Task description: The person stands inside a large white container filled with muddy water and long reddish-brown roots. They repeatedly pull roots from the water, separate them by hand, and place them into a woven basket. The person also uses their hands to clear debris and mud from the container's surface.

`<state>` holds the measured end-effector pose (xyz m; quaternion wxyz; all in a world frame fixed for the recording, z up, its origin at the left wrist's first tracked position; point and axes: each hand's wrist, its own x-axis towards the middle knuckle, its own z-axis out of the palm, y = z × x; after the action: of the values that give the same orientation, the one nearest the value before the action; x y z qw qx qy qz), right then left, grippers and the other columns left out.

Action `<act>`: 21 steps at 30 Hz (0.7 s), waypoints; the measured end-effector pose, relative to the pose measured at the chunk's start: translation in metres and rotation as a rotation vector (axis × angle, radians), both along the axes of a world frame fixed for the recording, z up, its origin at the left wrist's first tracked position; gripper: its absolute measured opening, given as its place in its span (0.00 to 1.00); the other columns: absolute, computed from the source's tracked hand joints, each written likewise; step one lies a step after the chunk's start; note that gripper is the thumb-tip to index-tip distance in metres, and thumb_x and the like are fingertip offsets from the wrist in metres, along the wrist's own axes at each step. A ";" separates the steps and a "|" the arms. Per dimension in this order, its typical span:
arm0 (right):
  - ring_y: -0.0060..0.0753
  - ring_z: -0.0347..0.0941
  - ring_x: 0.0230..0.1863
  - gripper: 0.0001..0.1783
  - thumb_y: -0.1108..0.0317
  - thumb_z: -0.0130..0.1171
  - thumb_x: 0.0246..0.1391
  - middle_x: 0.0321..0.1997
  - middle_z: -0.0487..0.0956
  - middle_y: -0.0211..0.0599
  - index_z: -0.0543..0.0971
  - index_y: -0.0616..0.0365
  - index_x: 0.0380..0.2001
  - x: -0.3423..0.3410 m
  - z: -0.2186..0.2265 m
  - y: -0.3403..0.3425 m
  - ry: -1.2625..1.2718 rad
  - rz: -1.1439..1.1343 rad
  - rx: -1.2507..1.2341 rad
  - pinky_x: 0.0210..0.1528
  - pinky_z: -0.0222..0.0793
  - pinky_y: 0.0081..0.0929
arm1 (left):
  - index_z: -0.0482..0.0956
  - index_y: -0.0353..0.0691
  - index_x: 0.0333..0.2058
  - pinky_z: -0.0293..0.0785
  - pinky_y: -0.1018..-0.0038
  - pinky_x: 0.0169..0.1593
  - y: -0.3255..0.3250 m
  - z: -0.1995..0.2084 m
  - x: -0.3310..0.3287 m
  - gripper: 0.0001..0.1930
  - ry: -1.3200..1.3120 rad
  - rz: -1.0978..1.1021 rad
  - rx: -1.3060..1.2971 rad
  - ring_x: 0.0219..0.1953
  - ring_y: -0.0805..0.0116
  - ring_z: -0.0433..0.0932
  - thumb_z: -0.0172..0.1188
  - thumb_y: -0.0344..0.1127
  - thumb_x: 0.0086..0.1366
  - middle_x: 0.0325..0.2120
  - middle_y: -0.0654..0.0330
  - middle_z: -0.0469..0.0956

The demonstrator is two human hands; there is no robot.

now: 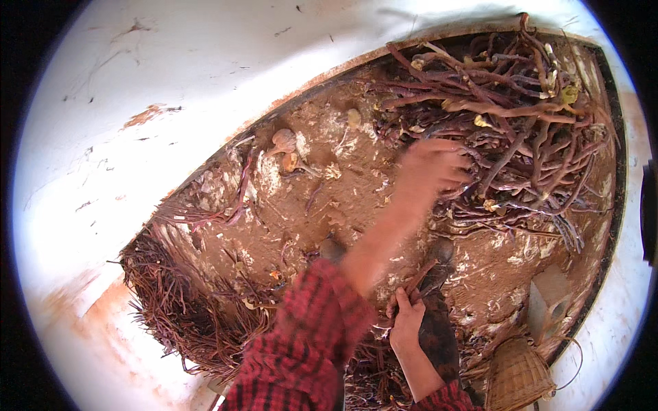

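Observation:
My left hand (435,164), slightly blurred, reaches with fingers apart to the near left edge of a large heap of reddish-brown roots or stems (507,116). I see nothing gripped in it, though the fingertips blend into the heap. Closer to me, my right hand (408,318) has its fingers closed round a thin brown root (421,275), which sticks up past the thumb. Both forearms wear red-and-black checked sleeves (295,342). Dark shoes show on the ground beyond my right hand.
Brown earth floor (329,212) carries scraps and a few dried round bulbs (284,141). Another heap of thin dark stems (171,308) lies at the left. A wicker basket (517,373) stands at lower right beside a grey flat blade-like piece (546,301). A white wall (171,82) runs behind.

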<state>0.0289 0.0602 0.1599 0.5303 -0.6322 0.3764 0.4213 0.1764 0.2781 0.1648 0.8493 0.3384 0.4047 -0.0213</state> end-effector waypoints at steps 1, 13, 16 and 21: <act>0.23 0.62 0.17 0.05 0.69 0.55 0.57 0.20 0.68 0.28 0.68 0.54 0.31 0.001 0.005 0.009 0.002 -0.012 -0.001 0.18 0.58 0.22 | 0.69 0.32 0.49 0.77 0.69 0.46 0.010 -0.045 -0.023 0.17 0.167 -0.024 0.231 0.40 0.62 0.78 0.52 0.34 0.65 0.42 0.49 0.77; 0.23 0.64 0.17 0.05 0.70 0.56 0.56 0.19 0.69 0.29 0.70 0.57 0.30 -0.025 0.003 0.011 0.197 -0.047 -0.104 0.16 0.56 0.21 | 0.61 0.45 0.57 0.64 0.49 0.55 0.096 -0.233 -0.071 0.24 0.735 -1.102 1.739 0.55 0.48 0.66 0.50 0.35 0.62 0.56 0.48 0.61; 0.22 0.61 0.16 0.05 0.70 0.53 0.59 0.18 0.68 0.27 0.69 0.57 0.30 -0.017 0.001 0.018 0.249 0.005 -0.161 0.18 0.55 0.24 | 0.65 0.44 0.53 0.66 0.54 0.53 0.084 -0.230 -0.083 0.20 0.827 -1.087 1.743 0.50 0.53 0.70 0.50 0.33 0.61 0.50 0.47 0.65; 0.21 0.61 0.16 0.08 0.69 0.54 0.58 0.19 0.68 0.27 0.69 0.56 0.26 -0.016 -0.014 0.021 0.145 -0.084 -0.136 0.16 0.55 0.22 | 0.68 0.37 0.48 0.65 0.57 0.52 0.120 -0.224 -0.110 0.22 0.851 -0.655 1.648 0.47 0.50 0.68 0.55 0.30 0.53 0.44 0.45 0.68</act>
<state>0.0131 0.0811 0.1460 0.4745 -0.6184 0.4676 0.4168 0.0659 0.3986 -0.0595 0.0830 0.8843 0.4512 -0.0868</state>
